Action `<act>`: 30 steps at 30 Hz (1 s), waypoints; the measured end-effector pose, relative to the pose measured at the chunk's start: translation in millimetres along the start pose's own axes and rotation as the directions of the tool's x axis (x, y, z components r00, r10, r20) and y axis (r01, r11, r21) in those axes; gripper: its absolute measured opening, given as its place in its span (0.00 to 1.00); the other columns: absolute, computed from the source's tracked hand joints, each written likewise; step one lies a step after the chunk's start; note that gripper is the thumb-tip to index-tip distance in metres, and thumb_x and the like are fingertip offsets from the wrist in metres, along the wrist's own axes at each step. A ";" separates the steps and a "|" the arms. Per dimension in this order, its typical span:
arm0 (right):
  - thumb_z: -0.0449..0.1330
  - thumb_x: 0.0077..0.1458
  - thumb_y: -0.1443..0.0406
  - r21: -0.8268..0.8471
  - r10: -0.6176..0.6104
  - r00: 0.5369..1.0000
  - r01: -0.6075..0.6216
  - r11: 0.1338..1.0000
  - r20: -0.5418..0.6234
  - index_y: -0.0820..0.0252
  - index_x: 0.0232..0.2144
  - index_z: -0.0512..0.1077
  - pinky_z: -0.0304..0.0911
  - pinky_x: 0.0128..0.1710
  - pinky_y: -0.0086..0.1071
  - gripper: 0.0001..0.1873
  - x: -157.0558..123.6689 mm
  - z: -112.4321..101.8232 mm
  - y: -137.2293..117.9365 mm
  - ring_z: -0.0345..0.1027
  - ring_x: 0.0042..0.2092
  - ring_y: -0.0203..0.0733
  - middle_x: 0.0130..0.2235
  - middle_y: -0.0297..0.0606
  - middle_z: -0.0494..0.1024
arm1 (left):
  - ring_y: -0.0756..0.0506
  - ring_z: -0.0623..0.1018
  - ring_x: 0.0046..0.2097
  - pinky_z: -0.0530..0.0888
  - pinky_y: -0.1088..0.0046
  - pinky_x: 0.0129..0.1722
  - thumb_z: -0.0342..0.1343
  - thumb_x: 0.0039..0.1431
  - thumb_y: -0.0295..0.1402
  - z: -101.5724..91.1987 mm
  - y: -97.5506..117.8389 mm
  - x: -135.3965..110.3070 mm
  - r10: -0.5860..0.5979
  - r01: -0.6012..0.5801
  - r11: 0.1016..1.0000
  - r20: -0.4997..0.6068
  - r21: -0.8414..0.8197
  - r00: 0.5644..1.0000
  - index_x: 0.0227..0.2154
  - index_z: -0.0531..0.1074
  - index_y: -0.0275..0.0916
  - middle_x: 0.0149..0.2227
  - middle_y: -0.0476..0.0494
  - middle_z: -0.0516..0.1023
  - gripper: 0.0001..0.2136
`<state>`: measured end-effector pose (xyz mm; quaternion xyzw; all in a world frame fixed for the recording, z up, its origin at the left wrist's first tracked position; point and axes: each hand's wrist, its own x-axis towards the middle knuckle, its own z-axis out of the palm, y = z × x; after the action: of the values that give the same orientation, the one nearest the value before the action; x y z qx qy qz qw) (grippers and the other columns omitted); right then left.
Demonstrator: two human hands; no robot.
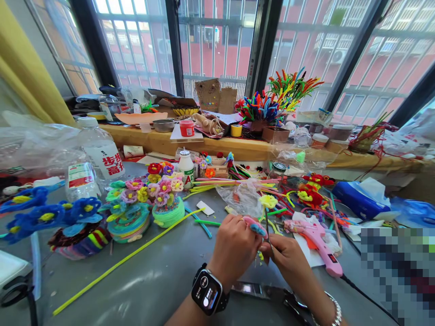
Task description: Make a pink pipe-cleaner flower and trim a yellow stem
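Observation:
My left hand (236, 244), with a watch on its wrist, is closed around a pink and blue fuzzy pipe-cleaner piece (254, 226) that shows at its fingers. Close against it, my right hand (287, 253) pinches the thin dark stem of a pale yellow pipe-cleaner flower (268, 201). The stem stands upright between the two hands, and its lower end is hidden by fingers. Beneath my wrists lies a shiny metal tool (254, 289) with black handles, partly covered. A pink glue gun (319, 246) rests to the right of my right hand.
Pots of fuzzy flowers (168, 208) and a long yellow pipe cleaner (125, 262) lie to the left. Loose pipe cleaners, a plastic bag (239, 197) and a blue tissue pack (360, 199) are beyond my hands. The glue gun's cord (370, 299) trails right. A crowded windowsill (142, 138) runs behind.

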<state>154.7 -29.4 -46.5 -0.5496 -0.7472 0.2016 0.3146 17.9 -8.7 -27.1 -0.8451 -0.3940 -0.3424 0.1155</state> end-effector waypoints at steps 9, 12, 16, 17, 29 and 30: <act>0.47 0.51 0.58 0.006 0.057 0.992 -0.058 0.998 0.116 0.60 0.07 0.63 0.51 0.21 0.25 0.24 -1.9 1.6 -5.6 0.60 0.20 0.34 0.13 0.32 0.66 | 0.45 0.72 0.27 0.65 0.69 0.27 0.48 0.48 0.26 -4.5 -16.1 3.1 -0.091 0.055 0.979 0.177 0.196 0.980 0.20 0.67 0.35 0.22 0.43 0.73 0.06; 0.50 0.49 0.58 0.024 0.039 0.979 -0.045 0.999 0.201 0.61 0.06 0.63 0.49 0.19 0.25 0.24 -2.9 4.0 -8.5 0.58 0.17 0.33 0.11 0.31 0.65 | 0.45 0.73 0.26 0.65 0.69 0.27 0.46 0.49 0.26 -5.5 -22.7 3.6 -0.184 0.145 0.967 0.184 0.207 0.965 0.20 0.68 0.35 0.21 0.43 0.73 0.07; 0.48 0.51 0.57 0.143 0.079 0.991 -0.094 0.985 0.110 0.62 0.11 0.68 0.52 0.22 0.26 0.24 -0.6 5.1 -8.9 0.62 0.20 0.35 0.15 0.34 0.69 | 0.45 0.73 0.25 0.65 0.71 0.25 0.45 0.51 0.29 -3.9 -19.1 4.9 -0.261 0.247 0.963 0.150 0.107 0.954 0.20 0.68 0.35 0.21 0.44 0.73 0.09; 0.47 0.51 0.56 0.184 0.100 0.992 -0.111 0.977 0.072 0.63 0.13 0.69 0.53 0.22 0.26 0.24 0.2 4.7 -8.2 0.62 0.21 0.35 0.16 0.34 0.70 | 0.46 0.72 0.24 0.65 0.72 0.25 0.45 0.51 0.30 -3.6 -16.6 5.2 -0.279 0.273 0.960 0.151 0.059 0.948 0.20 0.68 0.36 0.20 0.44 0.73 0.10; 0.55 0.45 0.56 0.578 0.324 0.908 -0.118 0.807 -0.266 0.63 0.26 0.70 0.52 0.21 0.26 0.14 2.2 1.4 1.7 0.59 0.26 0.36 0.25 0.34 0.69 | 0.48 0.71 0.25 0.67 0.73 0.27 0.49 0.47 0.29 -2.7 3.0 5.0 -0.118 0.153 0.968 0.174 -0.200 0.978 0.19 0.69 0.37 0.20 0.46 0.72 0.07; 0.56 0.45 0.56 0.590 0.335 0.900 -0.114 0.800 -0.280 0.62 0.26 0.70 0.53 0.22 0.26 0.14 2.3 1.4 1.8 0.60 0.26 0.36 0.25 0.34 0.69 | 0.48 0.71 0.25 0.67 0.73 0.27 0.49 0.47 0.29 -2.3 4.1 4.5 -0.099 0.134 0.971 0.178 -0.196 0.979 0.20 0.69 0.37 0.21 0.46 0.72 0.06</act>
<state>154.6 -26.6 -48.1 -0.5473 -0.5098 0.3403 0.5698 21.9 -9.8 -22.0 -0.8535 -0.4137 -0.3158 -0.0269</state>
